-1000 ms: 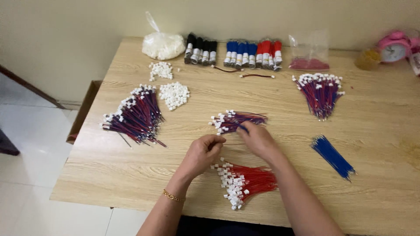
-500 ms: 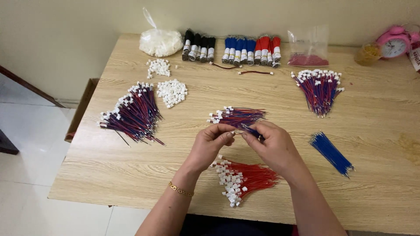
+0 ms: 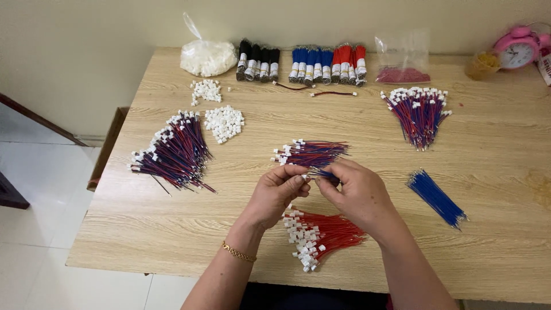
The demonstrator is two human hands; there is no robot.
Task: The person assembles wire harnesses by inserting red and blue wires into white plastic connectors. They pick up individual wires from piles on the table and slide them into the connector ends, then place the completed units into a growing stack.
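Surface: You work at a light wooden table (image 3: 172, 229) set against a pale wall, with white floor tiles to your left.
Left hand: Your left hand (image 3: 276, 192) is raised just over the table, fingers curled, thumb and fingertips pinching a small white connector (image 3: 305, 178).
Right hand: Your right hand (image 3: 356, 192) meets it fingertip to fingertip, fingers pressed together, pinching a short blue wire (image 3: 326, 175).
Wire axis: The blue wire runs roughly left to right between your two hands, its left end at the connector; how far it sits in the connector, you cannot tell.
Beyond your fingers: A small bundle of red-and-blue leads (image 3: 310, 152) lies just past your fingertips, white plugs to the left.
Beneath your wrists: A bundle of red wires (image 3: 324, 235) with white plugs lies between your forearms.
Right of your right hand: A loose bundle of blue wires (image 3: 437, 198) lies slantwise, well apart.
Left of your left hand: A large fanned wire bundle (image 3: 175, 152) and a heap of white connectors (image 3: 224, 123).
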